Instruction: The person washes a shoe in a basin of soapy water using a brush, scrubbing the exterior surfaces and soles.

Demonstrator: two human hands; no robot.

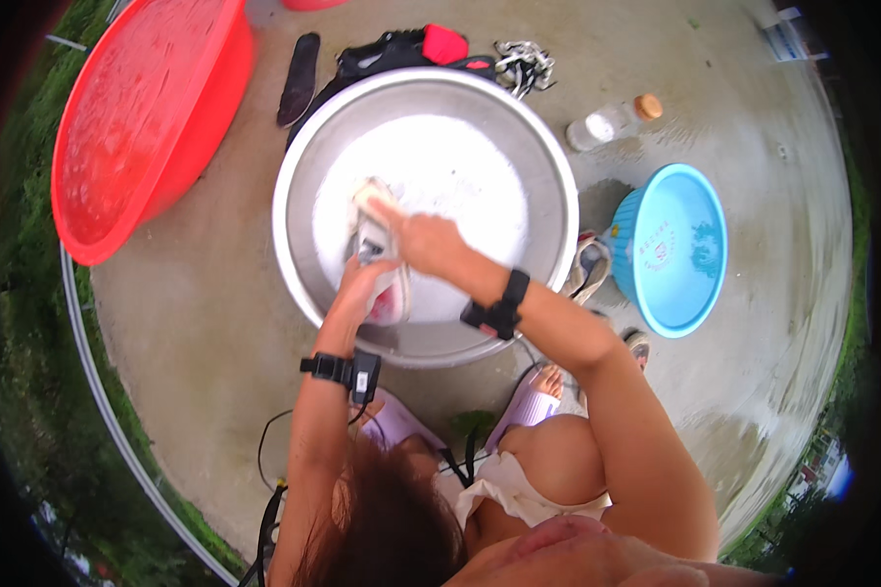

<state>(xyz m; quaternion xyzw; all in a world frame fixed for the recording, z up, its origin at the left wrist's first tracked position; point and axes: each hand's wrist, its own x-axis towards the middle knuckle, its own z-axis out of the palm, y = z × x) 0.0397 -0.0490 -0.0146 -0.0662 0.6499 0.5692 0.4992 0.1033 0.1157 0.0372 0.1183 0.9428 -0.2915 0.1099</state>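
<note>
In front of me stands a wide metal basin [426,351] holding foamy, whitish water [455,183]. My left hand [367,279] grips a light-coloured shoe [390,302] with a pinkish-red patch at its near end, tilted above the foam. Over the far part of the shoe lies my right hand [429,242], blurred, its fingers mostly curled and one finger stretched along a cream-coloured surface. Whether that surface is the shoe's toe or a separate thing such as a brush, I cannot tell. Each wrist wears a black strap with a small device.
A red tub [220,125] of water stands at the left. Beyond the basin lie a dark insole [299,77], black-and-red shoes [404,51] and laces [525,62]. To the right are a clear bottle [602,128], a blue basin [679,249] and a beige shoe [589,268].
</note>
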